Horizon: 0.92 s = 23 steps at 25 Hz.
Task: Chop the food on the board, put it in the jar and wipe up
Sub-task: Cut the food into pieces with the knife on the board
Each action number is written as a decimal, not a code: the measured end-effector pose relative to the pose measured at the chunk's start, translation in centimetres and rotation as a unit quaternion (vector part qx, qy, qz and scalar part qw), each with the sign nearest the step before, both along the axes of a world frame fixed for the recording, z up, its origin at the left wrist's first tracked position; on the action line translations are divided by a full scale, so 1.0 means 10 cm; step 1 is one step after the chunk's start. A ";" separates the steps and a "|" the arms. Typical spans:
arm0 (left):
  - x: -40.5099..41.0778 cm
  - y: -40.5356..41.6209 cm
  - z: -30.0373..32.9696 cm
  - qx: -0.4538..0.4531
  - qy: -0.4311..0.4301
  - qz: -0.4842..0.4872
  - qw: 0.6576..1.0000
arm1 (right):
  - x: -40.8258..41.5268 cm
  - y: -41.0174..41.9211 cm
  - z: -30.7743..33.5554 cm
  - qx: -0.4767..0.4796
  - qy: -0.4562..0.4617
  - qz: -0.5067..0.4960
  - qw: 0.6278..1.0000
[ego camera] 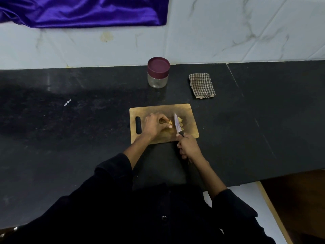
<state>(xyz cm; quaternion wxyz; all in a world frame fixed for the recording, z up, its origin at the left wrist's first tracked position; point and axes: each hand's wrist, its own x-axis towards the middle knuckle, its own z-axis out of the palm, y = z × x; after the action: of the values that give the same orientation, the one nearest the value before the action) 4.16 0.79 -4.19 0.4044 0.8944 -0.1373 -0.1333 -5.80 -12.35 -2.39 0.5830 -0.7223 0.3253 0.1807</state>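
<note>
A wooden cutting board (190, 110) lies on the black counter. My left hand (154, 125) grips a brownish piece of food (167, 122) on the board. My right hand (189, 147) holds a knife (177, 125) by its black handle, blade down just right of the held piece. Small yellowish cut pieces (181, 120) lie to the right of the blade. Behind the board stands a clear glass jar (158, 80) with a maroon lid on. A folded brown checked cloth (202, 85) lies right of the jar.
The black counter (70, 120) runs wide to both sides, with its front edge at lower right. A marble-tiled wall stands behind it, and a purple cloth (84, 11) hangs at the upper left.
</note>
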 end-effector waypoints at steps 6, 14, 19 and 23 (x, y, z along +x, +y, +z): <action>-0.01 0.00 -0.01 -0.011 -0.004 0.006 1.000 | 0.00 -0.03 0.00 0.031 0.049 -0.010 0.998; 0.00 0.01 -0.03 -0.013 0.003 0.005 1.000 | -0.07 -0.27 0.09 0.230 0.106 -0.017 0.967; 0.00 0.01 -0.06 -0.012 0.000 0.010 1.000 | -0.03 -0.34 0.09 0.328 0.055 -0.051 0.942; 0.00 0.01 -0.08 -0.023 0.007 0.008 1.000 | 0.00 -0.36 0.12 0.335 0.041 -0.079 0.938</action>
<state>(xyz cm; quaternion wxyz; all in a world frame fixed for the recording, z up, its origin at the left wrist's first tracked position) 4.18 0.87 -5.02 0.4272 0.8848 -0.1300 -0.1327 -5.78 -15.97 -1.23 0.7897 -0.4491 0.3253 0.2625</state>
